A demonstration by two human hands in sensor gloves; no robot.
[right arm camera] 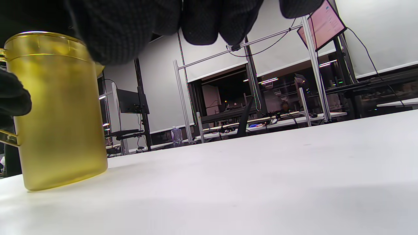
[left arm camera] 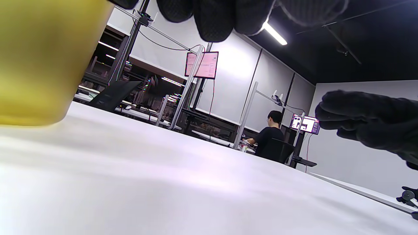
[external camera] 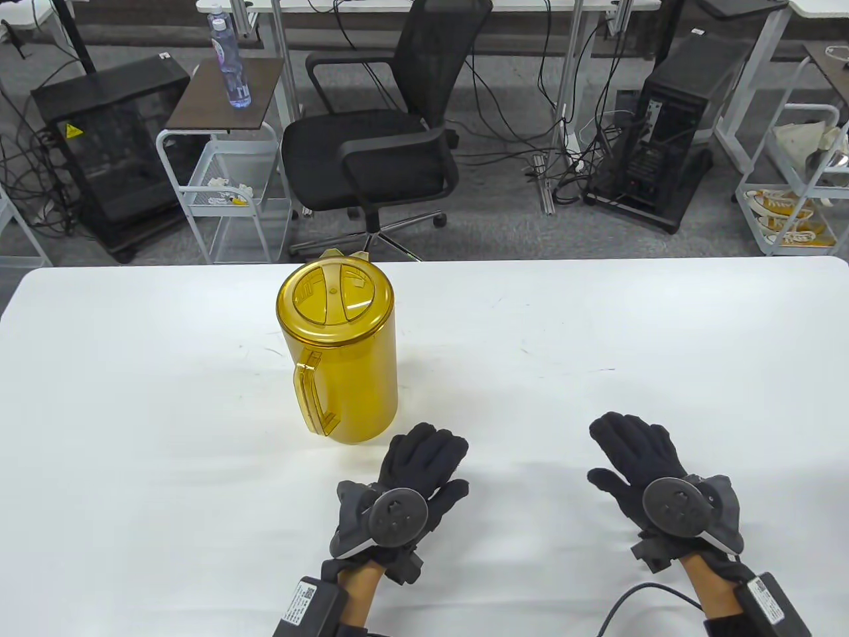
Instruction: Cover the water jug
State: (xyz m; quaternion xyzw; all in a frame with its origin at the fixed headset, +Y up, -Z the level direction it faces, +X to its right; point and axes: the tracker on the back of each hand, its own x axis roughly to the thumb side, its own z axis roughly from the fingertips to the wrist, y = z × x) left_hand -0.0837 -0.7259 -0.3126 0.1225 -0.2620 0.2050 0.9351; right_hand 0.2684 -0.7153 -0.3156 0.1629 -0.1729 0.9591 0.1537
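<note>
A translucent yellow water jug (external camera: 341, 358) stands upright on the white table (external camera: 597, 345), left of centre, its handle (external camera: 312, 391) facing the near side. A matching yellow lid (external camera: 335, 292) sits on its top. My left hand (external camera: 424, 458) lies flat on the table just right of the jug's base, fingers straight, holding nothing. My right hand (external camera: 633, 441) rests further right, fingers relaxed and empty. The jug (left arm camera: 42, 62) fills the left edge of the left wrist view, and the jug (right arm camera: 58, 114) stands at the left in the right wrist view.
Beyond the table's far edge stand a black office chair (external camera: 378, 139), a small cart with a water bottle (external camera: 229, 63), and computer towers (external camera: 670, 133). In the left wrist view a person (left arm camera: 271, 137) sits at a distant desk.
</note>
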